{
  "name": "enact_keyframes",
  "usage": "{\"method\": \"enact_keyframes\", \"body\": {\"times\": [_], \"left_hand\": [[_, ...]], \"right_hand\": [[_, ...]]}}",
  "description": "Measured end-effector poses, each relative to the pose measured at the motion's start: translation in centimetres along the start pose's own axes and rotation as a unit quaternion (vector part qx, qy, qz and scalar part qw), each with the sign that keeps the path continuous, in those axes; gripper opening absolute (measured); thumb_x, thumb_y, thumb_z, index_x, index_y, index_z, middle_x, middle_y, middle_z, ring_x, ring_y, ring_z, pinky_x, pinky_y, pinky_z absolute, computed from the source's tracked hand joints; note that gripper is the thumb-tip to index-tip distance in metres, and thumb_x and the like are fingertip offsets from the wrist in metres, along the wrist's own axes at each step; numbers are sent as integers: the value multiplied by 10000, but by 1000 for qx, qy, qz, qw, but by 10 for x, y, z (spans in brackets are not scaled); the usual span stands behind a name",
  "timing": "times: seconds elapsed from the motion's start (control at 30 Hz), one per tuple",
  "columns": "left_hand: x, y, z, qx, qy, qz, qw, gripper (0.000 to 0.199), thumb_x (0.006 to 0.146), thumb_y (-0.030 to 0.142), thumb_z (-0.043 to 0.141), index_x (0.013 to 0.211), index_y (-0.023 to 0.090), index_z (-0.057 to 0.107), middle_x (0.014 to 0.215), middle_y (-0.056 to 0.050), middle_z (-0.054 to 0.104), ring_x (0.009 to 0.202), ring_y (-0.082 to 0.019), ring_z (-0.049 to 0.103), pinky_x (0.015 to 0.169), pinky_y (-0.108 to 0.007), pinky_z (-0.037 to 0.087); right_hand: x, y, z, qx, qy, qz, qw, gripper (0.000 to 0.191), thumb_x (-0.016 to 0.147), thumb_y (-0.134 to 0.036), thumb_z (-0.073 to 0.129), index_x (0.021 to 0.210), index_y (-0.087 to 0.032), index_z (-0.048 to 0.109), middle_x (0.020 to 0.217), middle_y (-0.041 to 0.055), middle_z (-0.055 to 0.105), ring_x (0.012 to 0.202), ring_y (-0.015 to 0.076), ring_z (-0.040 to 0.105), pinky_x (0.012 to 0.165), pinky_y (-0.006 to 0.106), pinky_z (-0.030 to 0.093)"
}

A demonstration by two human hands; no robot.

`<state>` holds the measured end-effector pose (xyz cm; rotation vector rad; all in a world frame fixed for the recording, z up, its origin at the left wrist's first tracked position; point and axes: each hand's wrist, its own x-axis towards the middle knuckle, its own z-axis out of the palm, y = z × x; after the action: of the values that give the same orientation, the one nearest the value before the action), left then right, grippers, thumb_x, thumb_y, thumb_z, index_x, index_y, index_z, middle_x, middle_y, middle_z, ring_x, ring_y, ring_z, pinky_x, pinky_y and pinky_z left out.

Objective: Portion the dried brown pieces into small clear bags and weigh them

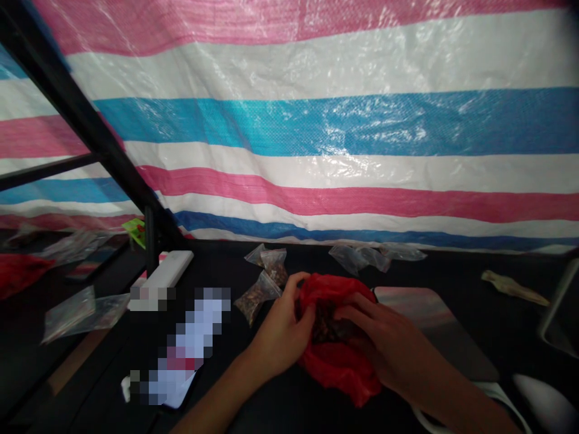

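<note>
A red plastic bag (341, 377) lies crumpled on the dark table, its mouth turned up and dark brown dried bits (323, 325) inside. My left hand (283, 328) is closed on the bag's left rim, thumb at the inner edge. From the right, my right hand (384, 331) reaches over the mouth with curled fingers. Its fingertips are down among the contents, and whatever they pinch is hidden. Just beyond my left hand are a small zip bag of brown bits (257, 296) and another filled zip bag (274, 265).
Clear plastic bags (362, 258) lie along the back by the striped sheet (316, 126). At left are a blurred phone-like object (190, 346), a white box (169, 271) and flat clear bags (72, 313). A grey panel (429, 325) and a pale dried piece (513, 286) lie right.
</note>
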<state>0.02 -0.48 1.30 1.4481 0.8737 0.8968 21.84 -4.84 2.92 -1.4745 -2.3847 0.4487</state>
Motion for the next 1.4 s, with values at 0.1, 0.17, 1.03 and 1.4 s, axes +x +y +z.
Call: {"method": "enact_keyframes", "body": {"times": [0.1, 0.17, 1.03, 1.4], "left_hand": [[1, -1, -1, -54, -14, -7, 998, 357, 1021, 208, 524, 1370, 237, 457, 1174, -79, 707, 947, -161, 726, 816, -281, 589], [1, 1, -1, -68, -36, -6, 997, 363, 1018, 223, 547, 1369, 239, 457, 1186, -81, 701, 939, -157, 723, 820, -283, 589], [-4, -15, -9, 75, 195, 286, 935, 324, 1099, 464, 388, 1341, 250, 382, 974, -15, 562, 781, -137, 603, 730, -294, 512], [-8, -17, 2, 176, -11, 302, 937, 1092, 658, 465, 964, 1486, 372, 258, 1291, -75, 374, 1178, -274, 520, 910, -411, 565]], "right_hand": [[1, -3, 3, -13, -9, 26, 1000, 362, 905, -80, 595, 1198, -277, 675, 1203, 63, 728, 1044, 267, 716, 906, 457, 572], [2, -4, 6, -24, -2, 42, 999, 325, 901, -144, 649, 1202, -259, 687, 1194, 79, 742, 1053, 289, 721, 914, 471, 570], [2, -4, -5, 48, 159, 81, 983, 265, 960, -291, 564, 1209, -270, 651, 1160, 50, 790, 1041, 253, 763, 903, 405, 591], [-3, -19, -3, 19, 173, -51, 983, 391, 992, -259, 588, 1380, -309, 607, 1285, 64, 737, 1147, 226, 719, 979, 365, 585]]}}
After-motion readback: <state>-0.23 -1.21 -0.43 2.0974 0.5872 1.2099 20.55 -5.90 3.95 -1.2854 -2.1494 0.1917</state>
